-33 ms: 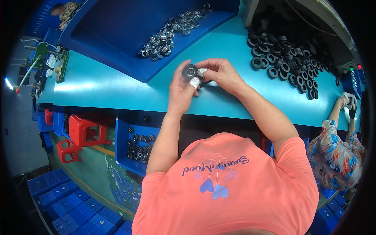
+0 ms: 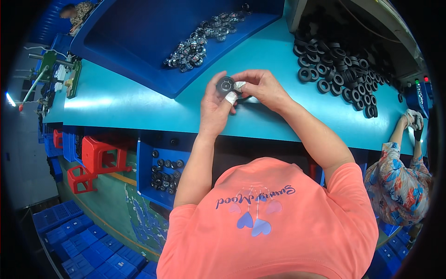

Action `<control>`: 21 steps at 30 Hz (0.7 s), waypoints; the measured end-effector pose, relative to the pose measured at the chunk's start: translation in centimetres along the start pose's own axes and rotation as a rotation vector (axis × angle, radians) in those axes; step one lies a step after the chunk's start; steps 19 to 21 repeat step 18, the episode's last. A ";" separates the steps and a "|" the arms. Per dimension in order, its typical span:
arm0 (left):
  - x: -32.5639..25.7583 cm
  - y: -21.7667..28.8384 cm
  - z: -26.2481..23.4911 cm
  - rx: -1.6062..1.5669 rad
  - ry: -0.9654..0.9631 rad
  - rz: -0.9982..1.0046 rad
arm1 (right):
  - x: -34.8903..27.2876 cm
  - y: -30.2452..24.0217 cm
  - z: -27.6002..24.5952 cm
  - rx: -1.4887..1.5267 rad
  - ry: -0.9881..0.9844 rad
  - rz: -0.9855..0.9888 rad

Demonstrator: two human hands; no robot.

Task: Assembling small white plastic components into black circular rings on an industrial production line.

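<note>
The fingers (image 2: 231, 96) of the left hand (image 2: 214, 109) and right hand (image 2: 262, 88) pinch a small black ring (image 2: 225, 85), held just above the teal surface (image 2: 139, 104). Beyond the ring lies a blue tray (image 2: 134, 42) of shiny metal parts (image 2: 200, 44); right of it, a heap of black rings (image 2: 341, 69).

One head-worn fisheye view looks steeply down from close above onto the teal workbench (image 2: 139, 104) and the person's shoulders.

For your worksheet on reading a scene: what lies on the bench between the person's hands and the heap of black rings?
In the head view, only bare teal bench top separates the hands from the black rings.
</note>
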State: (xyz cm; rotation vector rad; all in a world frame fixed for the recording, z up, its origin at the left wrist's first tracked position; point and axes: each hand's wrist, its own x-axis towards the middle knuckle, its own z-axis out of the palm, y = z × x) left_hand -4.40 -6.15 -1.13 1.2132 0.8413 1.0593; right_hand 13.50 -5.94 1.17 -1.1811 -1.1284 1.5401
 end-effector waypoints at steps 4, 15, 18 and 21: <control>-0.1 0.4 0.6 0.044 0.023 -0.051 | 0.1 0.6 0.3 -0.101 0.058 -0.049; -0.4 0.1 1.0 0.097 0.046 -0.031 | 0.2 0.6 0.3 0.077 0.021 0.012; -0.5 0.2 1.2 0.185 0.056 -0.002 | 0.1 0.7 0.4 0.077 0.024 0.006; -0.5 0.2 1.2 0.185 0.056 -0.002 | 0.1 0.7 0.4 0.077 0.024 0.006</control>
